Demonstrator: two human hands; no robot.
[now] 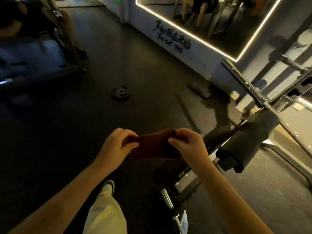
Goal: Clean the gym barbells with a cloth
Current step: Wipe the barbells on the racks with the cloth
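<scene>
Both hands, left (116, 146) and right (189, 146), pinched a dark cloth (152, 146) taut between them, well apart from the racked barbell (249, 88) at far right, so wiping seemingly hadn't begun.

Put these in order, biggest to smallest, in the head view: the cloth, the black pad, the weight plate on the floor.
1. black pad
2. cloth, though it is nearest the camera, so that rank is unsure
3. weight plate, farthest away
</scene>
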